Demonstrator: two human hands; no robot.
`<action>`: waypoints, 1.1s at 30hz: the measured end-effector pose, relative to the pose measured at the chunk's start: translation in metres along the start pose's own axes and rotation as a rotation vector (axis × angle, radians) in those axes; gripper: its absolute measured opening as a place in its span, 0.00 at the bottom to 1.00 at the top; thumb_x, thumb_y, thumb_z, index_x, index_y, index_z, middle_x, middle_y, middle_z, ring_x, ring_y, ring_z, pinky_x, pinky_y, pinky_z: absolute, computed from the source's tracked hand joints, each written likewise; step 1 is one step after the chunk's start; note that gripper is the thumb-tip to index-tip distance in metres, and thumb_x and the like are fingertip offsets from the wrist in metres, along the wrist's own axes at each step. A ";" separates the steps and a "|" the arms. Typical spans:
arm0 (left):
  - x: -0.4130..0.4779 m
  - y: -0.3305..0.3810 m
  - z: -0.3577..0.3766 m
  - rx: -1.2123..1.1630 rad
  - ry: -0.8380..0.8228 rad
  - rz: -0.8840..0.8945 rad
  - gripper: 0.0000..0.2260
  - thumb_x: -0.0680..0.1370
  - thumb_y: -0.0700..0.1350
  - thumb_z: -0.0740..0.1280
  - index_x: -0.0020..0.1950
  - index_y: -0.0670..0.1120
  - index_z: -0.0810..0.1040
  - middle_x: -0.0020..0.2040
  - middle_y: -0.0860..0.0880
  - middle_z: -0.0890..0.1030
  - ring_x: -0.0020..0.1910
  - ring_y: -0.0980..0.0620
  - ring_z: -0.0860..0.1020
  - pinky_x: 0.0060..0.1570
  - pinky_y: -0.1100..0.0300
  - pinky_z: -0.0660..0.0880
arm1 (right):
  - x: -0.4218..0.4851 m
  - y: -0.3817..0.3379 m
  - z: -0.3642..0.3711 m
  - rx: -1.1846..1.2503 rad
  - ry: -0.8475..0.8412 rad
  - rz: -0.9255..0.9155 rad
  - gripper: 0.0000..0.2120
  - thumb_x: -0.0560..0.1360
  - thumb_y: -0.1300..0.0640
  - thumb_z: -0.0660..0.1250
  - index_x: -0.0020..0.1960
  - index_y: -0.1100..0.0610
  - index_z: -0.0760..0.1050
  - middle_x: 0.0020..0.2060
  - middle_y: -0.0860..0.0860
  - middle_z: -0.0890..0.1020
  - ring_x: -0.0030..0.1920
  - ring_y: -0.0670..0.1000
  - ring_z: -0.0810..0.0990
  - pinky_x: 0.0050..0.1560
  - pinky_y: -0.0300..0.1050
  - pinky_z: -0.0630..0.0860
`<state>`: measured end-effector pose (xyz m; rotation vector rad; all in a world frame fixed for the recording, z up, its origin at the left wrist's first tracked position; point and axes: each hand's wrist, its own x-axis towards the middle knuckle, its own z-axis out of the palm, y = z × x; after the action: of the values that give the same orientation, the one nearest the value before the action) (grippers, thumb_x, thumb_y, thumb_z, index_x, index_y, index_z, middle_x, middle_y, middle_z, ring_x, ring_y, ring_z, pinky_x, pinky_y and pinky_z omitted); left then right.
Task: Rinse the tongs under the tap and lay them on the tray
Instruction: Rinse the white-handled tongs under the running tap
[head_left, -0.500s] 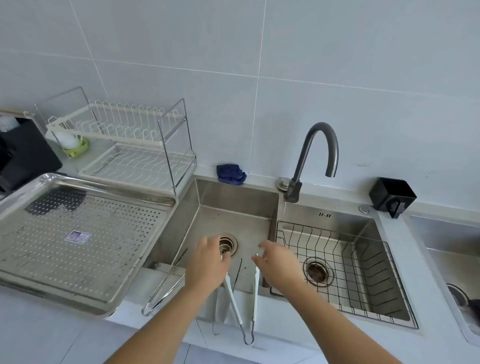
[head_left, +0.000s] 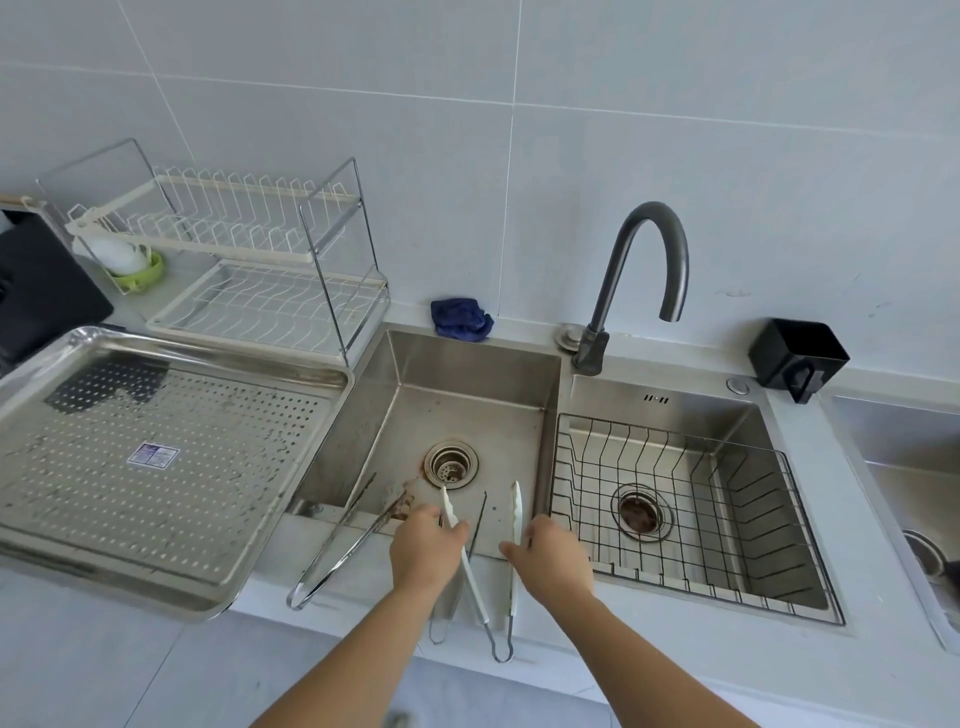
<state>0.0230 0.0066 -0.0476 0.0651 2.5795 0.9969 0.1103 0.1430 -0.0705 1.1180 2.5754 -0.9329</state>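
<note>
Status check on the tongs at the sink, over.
Left hand and right hand each on an arm of the white-tipped tongs, at the sink's front edge. Tap dry, tray bare. Second tongs lie alongside.

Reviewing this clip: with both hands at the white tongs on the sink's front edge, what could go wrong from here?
1. The white tongs lie across the sink's front edge, hinge overhanging; a loose grip by the left hand or right hand might drop them.
2. The metal tongs lie close beside; lifting could knock them.
3. The tap arches over the right basin, so rinsing likely needs carrying the tongs across the divider.
</note>
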 end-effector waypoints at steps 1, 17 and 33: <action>-0.001 0.000 0.001 0.007 -0.003 -0.003 0.09 0.76 0.48 0.71 0.50 0.44 0.83 0.35 0.52 0.79 0.35 0.51 0.76 0.35 0.56 0.70 | 0.000 -0.001 0.001 -0.005 -0.011 0.004 0.16 0.77 0.43 0.69 0.53 0.54 0.74 0.44 0.50 0.82 0.44 0.53 0.81 0.38 0.44 0.74; -0.013 0.017 0.001 -0.118 0.014 0.174 0.20 0.77 0.45 0.70 0.69 0.51 0.75 0.45 0.53 0.80 0.43 0.55 0.78 0.36 0.64 0.69 | 0.002 -0.010 -0.018 0.175 0.065 -0.043 0.05 0.76 0.54 0.66 0.48 0.56 0.75 0.35 0.50 0.82 0.35 0.53 0.83 0.34 0.47 0.81; 0.026 0.051 -0.014 -0.433 -0.163 0.244 0.26 0.80 0.37 0.65 0.75 0.57 0.66 0.44 0.49 0.82 0.29 0.47 0.85 0.39 0.42 0.83 | 0.014 -0.035 -0.067 0.189 0.300 -0.123 0.15 0.78 0.41 0.68 0.57 0.50 0.75 0.32 0.44 0.78 0.33 0.40 0.75 0.30 0.34 0.65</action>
<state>-0.0106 0.0404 -0.0131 0.3363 2.1929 1.5480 0.0809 0.1743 -0.0068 1.2444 2.8728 -1.1358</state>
